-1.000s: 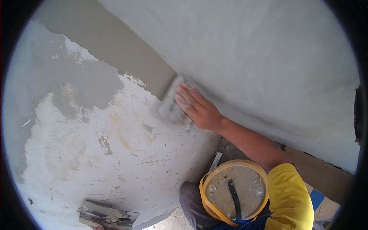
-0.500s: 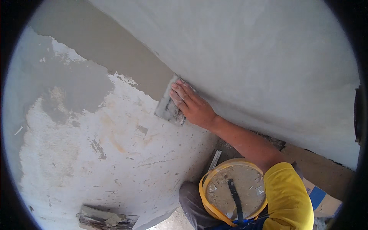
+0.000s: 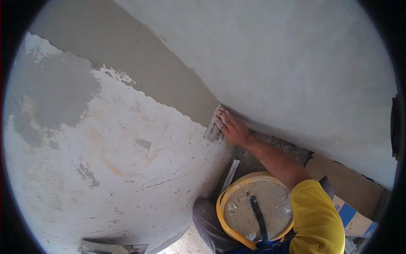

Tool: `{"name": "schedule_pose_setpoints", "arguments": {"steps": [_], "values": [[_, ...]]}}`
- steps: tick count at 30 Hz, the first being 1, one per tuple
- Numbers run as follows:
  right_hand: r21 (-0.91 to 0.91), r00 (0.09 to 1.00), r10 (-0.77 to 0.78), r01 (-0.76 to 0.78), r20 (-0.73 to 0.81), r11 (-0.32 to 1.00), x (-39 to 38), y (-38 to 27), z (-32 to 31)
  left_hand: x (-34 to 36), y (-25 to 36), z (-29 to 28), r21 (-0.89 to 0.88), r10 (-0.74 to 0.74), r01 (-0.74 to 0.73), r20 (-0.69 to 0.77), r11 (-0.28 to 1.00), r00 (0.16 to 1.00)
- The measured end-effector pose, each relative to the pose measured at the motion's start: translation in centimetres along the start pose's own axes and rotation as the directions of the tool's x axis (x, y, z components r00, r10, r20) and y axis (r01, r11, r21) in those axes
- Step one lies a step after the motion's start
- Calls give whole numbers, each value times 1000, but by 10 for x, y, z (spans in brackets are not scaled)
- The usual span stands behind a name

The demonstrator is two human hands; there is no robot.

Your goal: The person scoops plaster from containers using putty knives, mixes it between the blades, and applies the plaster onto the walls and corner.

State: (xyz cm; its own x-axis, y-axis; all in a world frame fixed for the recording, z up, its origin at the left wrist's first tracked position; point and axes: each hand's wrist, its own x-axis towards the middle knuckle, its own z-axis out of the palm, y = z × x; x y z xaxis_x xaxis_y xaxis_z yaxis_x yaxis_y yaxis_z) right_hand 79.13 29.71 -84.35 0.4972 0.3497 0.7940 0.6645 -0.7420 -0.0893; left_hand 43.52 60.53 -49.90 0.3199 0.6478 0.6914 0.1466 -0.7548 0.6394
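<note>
My right hand (image 3: 233, 129) presses a flat, putty-smeared steel trowel (image 3: 212, 130) against the wall, low down near the inner corner. Its fingers lie over the blade and hide the handle. A broad strip of wet grey putty (image 3: 139, 57) runs along the corner from the upper left down to the trowel's edge. Below that strip the wall (image 3: 139, 122) is white and rough, with grey patches. At the lower left, a second wide blade (image 3: 112, 247) carries grey putty and is partly cut off by the frame. My left hand is out of sight.
A round, dusty thing with a yellow rim (image 3: 220, 211) and a black strap (image 3: 259, 218) is by my knee. Beside it a pale strip (image 3: 230, 173) leans near the wall. Cardboard (image 3: 344, 186) lies along the smooth right-hand wall (image 3: 296, 72).
My right hand has slid the trowel down along the corner, toward the floor. Behind it the putty strip reaches lower. The second blade sits slightly lower in the picture.
</note>
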Motion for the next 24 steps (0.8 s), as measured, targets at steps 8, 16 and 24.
{"name": "schedule_pose_setpoints", "arguments": {"steps": [8,16,24], "values": [[19,996,33,-35,84,999,-50,2,31,9,-38,-25,-133,284,-270,108,954,953],[89,836,-6,-51,548,995,-90,23,-5,8,-42,-21,-297,-30,43,49,954,998],[234,794,165,-361,585,903,-101,7,-111,18,-145,-43,-392,442,-378,85,839,893]]}}
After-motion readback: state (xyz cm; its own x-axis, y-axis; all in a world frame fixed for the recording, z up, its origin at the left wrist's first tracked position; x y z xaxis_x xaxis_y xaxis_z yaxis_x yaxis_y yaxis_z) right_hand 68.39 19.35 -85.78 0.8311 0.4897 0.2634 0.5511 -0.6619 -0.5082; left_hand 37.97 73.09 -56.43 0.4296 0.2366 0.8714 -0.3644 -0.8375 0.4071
